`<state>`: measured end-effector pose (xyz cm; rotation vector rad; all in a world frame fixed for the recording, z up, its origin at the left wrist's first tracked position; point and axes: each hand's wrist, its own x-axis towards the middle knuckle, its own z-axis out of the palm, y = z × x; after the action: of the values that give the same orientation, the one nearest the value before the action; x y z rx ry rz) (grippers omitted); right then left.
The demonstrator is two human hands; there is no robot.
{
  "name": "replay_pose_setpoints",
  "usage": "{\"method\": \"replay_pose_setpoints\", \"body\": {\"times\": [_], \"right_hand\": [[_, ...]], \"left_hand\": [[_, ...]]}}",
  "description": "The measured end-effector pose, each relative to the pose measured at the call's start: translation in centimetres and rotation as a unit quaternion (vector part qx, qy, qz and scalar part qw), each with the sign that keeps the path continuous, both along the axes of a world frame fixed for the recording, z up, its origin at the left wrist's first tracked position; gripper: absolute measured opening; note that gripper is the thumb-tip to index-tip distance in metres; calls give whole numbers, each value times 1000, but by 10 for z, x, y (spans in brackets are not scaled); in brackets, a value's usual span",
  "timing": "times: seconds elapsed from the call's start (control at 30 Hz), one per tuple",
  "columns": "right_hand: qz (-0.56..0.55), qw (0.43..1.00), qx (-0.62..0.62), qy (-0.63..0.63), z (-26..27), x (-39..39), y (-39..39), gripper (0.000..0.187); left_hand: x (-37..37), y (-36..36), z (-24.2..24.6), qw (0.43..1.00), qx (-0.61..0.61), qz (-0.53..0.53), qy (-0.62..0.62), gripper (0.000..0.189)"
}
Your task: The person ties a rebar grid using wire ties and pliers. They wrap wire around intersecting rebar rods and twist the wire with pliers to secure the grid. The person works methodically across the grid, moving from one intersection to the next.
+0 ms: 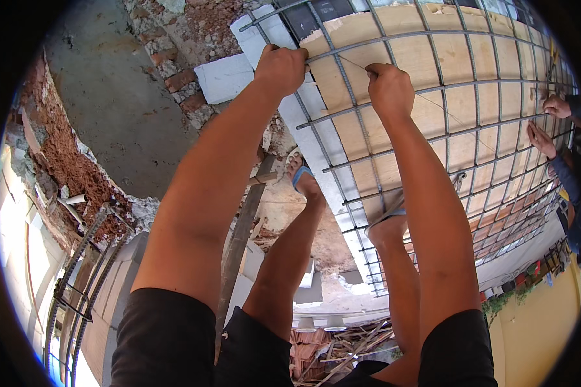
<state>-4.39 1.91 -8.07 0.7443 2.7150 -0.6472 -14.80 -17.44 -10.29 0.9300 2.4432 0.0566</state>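
A grid of steel reinforcing bars [445,87] lies over plywood sheets [416,58] and white foam boards [314,145]. At the grid's upper left, my left hand [282,70] is closed around the end of a crosswise bar. To its right, my right hand [391,92] pinches a thin wire [352,63], which runs towards a bar crossing between my hands. More thin wire slants across the plywood to the right of my right wrist. Whether my left fingers also hold wire is hidden.
A co-worker's hands [547,123] are on the grid at the far right. A wooden plank [242,232] slopes beside my sandalled left foot [302,176]. Broken brickwork [179,80] edges a grey concrete surface [111,96]. Tied rebar [77,290] stands at lower left; wood scraps lie far below.
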Motion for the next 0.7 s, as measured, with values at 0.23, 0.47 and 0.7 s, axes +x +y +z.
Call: {"method": "replay_pose_setpoints", "body": {"times": [0.23, 0.47, 0.7], "right_hand": [[-20, 999, -41, 9, -15, -14, -8, 17], [-38, 997, -43, 50, -29, -14, -25, 14], [-31, 994, -31, 100, -34, -8, -28, 12]], "left_hand": [[-2, -4, 1, 1000, -2, 1, -20, 18], [-2, -1, 5, 998, 28, 61, -12, 22], [-6, 7, -12, 969, 224, 24, 105, 23]]}}
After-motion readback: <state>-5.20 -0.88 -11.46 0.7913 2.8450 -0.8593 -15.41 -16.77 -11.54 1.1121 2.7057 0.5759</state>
